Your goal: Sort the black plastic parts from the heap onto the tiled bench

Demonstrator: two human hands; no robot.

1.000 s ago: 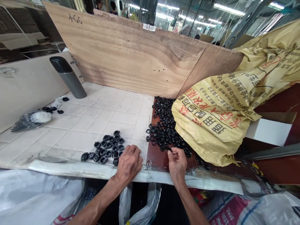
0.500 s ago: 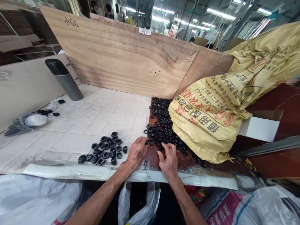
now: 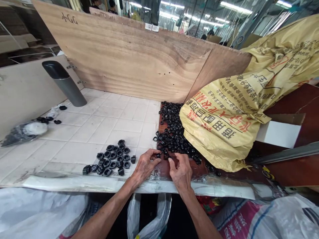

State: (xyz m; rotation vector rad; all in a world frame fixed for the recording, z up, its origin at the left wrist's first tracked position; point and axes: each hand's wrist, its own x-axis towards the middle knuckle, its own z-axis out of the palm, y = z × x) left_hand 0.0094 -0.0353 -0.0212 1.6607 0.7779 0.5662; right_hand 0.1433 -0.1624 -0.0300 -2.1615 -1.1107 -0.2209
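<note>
A heap of small black plastic rings [image 3: 174, 132] spills from a yellow woven sack [image 3: 231, 113] onto the dark red bench top. My left hand [image 3: 144, 166] rests at the near edge of that heap, its thumb and fingers pinched on a black ring [image 3: 158, 155]. Just to the right, my right hand [image 3: 181, 171] has its fingers curled at the heap's edge; what they hold is hidden. A tidy cluster of black rings [image 3: 113, 161] stands on the white tiled board [image 3: 99, 126], left of my left hand.
A plywood wall [image 3: 129, 56] closes the back. A grey tube [image 3: 63, 83] leans at the far left, with a plastic bag of parts [image 3: 22, 131] and loose black bits near it. White and printed sacks [image 3: 37, 212] hang below the bench front. A white box [image 3: 281, 132] sits right.
My left hand left the tidy cluster and moved right to the heap's edge, where it pinched a ring. My right hand shifted slightly left along the heap.
</note>
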